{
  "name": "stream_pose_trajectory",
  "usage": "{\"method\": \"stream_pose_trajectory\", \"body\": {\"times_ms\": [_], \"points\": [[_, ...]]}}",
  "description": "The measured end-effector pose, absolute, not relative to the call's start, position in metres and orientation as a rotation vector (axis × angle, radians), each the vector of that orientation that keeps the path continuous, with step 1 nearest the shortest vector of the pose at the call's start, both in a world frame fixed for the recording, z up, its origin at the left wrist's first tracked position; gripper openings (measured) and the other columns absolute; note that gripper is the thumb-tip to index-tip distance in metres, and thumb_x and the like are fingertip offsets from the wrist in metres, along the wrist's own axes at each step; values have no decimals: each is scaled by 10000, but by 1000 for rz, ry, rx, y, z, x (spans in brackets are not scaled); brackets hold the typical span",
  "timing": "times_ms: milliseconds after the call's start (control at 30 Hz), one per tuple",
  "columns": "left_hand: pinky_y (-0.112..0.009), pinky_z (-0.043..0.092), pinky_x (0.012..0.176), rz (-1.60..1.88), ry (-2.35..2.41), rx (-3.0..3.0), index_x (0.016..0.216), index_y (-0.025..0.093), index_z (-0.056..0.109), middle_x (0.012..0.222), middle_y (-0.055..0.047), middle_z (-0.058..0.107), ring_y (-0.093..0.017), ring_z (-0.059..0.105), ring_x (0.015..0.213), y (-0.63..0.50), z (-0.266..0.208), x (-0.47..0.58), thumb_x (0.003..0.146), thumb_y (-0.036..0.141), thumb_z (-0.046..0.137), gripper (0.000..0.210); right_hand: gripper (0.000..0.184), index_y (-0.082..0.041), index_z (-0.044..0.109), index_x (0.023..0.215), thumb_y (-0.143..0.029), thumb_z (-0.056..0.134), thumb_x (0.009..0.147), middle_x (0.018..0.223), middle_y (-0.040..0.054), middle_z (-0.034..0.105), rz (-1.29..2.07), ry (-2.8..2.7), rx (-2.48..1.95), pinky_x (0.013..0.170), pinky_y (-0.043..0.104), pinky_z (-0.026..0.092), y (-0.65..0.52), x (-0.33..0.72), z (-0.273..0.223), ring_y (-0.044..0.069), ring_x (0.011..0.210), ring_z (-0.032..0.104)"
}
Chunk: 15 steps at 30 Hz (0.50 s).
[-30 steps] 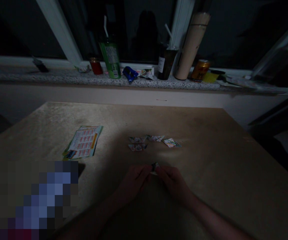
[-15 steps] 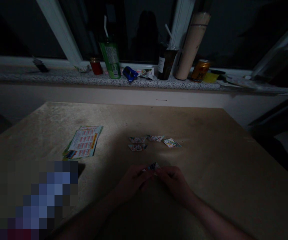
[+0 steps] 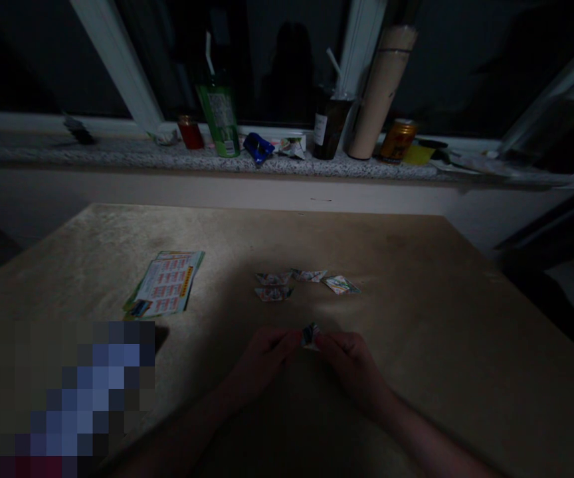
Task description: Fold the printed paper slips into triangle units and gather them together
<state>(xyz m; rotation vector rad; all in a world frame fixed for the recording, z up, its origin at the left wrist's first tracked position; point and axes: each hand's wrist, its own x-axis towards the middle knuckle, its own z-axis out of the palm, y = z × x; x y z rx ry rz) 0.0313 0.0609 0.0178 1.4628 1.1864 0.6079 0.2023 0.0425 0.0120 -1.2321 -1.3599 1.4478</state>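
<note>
Between my two hands, low over the near part of the table, is a small folded paper piece (image 3: pixel 310 334) with a printed pattern. My left hand (image 3: pixel 270 350) pinches its left side with thumb and fingers. At its right side my right hand (image 3: pixel 345 355) closes on the edge. Beyond the hands lie several more folded papers: two pointed ones stacked front to back at the left, the nearer paper boat shape (image 3: pixel 273 293) and the farther one (image 3: pixel 273 279), then another (image 3: pixel 309 275), and a flatter diamond-shaped one (image 3: pixel 341 285) at the right.
A stack of printed leaflets (image 3: pixel 167 282) lies on the wooden table (image 3: pixel 406 265) at left; a pixelated patch covers the near left corner. Along the granite sill (image 3: pixel 142 156) stand a green cup (image 3: pixel 222 119), a dark drink cup (image 3: pixel 331 129), a tall flask (image 3: pixel 384 93) and a can (image 3: pixel 397 141).
My left fingers have drawn back from over the folded paper to its left edge, so more of it shows. The papers on the table have not moved.
</note>
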Motion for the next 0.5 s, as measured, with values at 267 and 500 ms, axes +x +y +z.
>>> {"method": "stream_pose_trajectory", "body": {"times_ms": [267, 500], "points": [[-204, 209, 405, 598, 1162, 1417, 538, 191, 421, 451, 68, 331, -86, 296, 421, 59, 21, 31, 844, 603, 361, 517, 500, -189, 361, 537, -583, 513, 805, 523, -60, 249, 1521, -1275, -1255, 417, 222, 148, 41, 201, 9, 66, 472, 193], [-204, 222, 403, 660, 1204, 1364, 539, 192, 428, 437, 66, 341, -87, 297, 408, 60, 18, 33, 839, 628, 357, 533, 513, -175, 457, 540, -640, 546, 740, 509, -47, 351, 1441, -1316, -1266, 421, 210, 224, 46, 201, 9, 77, 475, 283]]}}
